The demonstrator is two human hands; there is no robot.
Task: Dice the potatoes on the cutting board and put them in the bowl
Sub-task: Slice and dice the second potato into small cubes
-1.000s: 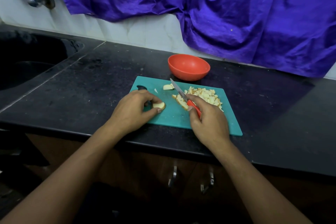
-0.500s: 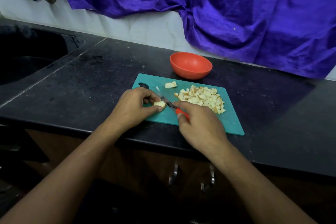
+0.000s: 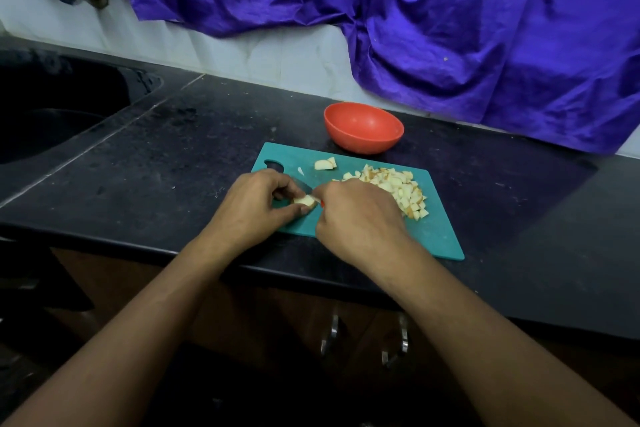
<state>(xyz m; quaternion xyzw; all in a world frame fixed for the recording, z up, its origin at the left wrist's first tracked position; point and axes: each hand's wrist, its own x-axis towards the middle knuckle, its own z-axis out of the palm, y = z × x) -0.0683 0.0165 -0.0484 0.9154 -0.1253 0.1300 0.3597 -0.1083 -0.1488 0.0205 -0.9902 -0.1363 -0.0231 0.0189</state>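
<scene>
One potato piece (image 3: pixel 305 200) pinched by left hand (image 3: pixel 256 206) | right hand (image 3: pixel 360 218) grips knife (image 3: pixel 303 187) | bowl (image 3: pixel 363 145) behind cutting board (image 3: pixel 434 236)

No writing, label, brand or number can be read anywhere. The teal cutting board (image 3: pixel 440 236) under the grip on the potato piece (image 3: pixel 306 200), the red bowl (image 3: pixel 363 144) beyond that grip and the purple cloth (image 3: pixel 450 28) farther behind it show plain, unmarked faces. The knife (image 3: pixel 304 188), right at the grip, is too dark and small to show any stamp.
</scene>
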